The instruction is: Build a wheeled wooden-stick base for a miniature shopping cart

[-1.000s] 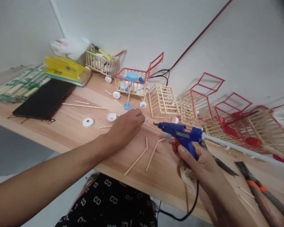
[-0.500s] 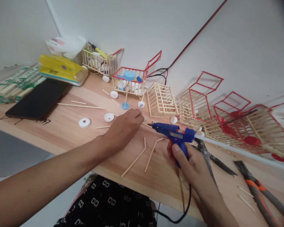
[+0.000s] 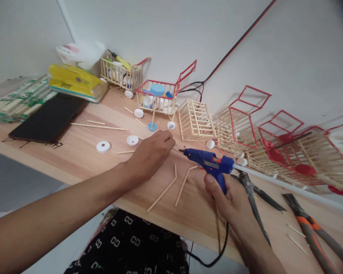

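Just right of your left hand (image 3: 153, 153), whose hold I cannot tell, the glue gun (image 3: 201, 156) points leftward, gripped in your right hand (image 3: 230, 194)

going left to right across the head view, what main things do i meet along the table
Flat black slab → white cap with a hole → left hand → blue glue gun, held in the right hand → orange-handled pliers.

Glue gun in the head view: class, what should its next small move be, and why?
Probably a small dab of glue on the thin stick beside the left hand: the right hand grips the glue gun, and its nozzle points toward that stick, close to the left fingertips.
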Action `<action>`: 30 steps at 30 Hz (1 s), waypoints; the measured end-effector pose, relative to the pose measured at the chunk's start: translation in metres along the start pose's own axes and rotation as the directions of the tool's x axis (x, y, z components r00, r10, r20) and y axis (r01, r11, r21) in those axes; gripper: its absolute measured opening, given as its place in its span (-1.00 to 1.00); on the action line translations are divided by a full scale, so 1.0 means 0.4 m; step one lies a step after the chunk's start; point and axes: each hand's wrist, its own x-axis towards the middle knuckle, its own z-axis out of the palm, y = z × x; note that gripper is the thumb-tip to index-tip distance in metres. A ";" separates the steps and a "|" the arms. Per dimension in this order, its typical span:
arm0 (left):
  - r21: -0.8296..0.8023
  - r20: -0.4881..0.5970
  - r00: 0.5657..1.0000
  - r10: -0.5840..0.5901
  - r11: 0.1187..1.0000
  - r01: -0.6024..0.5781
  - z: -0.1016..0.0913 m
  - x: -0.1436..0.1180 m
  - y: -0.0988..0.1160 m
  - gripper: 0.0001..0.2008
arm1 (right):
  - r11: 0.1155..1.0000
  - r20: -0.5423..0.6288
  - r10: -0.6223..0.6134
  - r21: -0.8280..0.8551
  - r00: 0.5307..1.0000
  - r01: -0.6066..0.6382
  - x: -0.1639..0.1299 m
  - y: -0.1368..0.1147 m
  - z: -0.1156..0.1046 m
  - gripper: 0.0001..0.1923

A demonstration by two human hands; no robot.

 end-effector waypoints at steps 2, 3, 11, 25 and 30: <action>-0.001 -0.005 1.000 0.005 1.000 -0.005 0.001 -0.001 0.000 -0.85 | 1.000 0.009 -0.001 -0.005 1.000 0.001 0.000 0.000 0.000 -0.64; 0.000 -0.004 1.000 0.007 1.000 -0.007 0.001 -0.001 0.000 -0.85 | 1.000 0.008 -0.007 -0.010 1.000 0.007 0.000 -0.001 -0.001 -0.63; 0.009 0.013 1.000 0.003 1.000 -0.003 0.000 -0.002 0.000 -0.85 | 0.999 -0.018 -0.027 -0.025 0.999 0.027 0.003 -0.013 -0.006 -0.60; 0.032 0.022 1.000 -0.005 0.999 0.004 0.001 0.001 0.003 -0.85 | 1.000 0.000 0.000 -0.009 1.000 0.000 -0.001 -0.006 -0.004 -0.60; 0.032 0.024 1.000 -0.006 0.999 0.005 0.001 0.000 0.002 -0.83 | 0.996 0.020 0.017 0.083 1.000 -0.018 -0.001 -0.008 -0.006 -0.63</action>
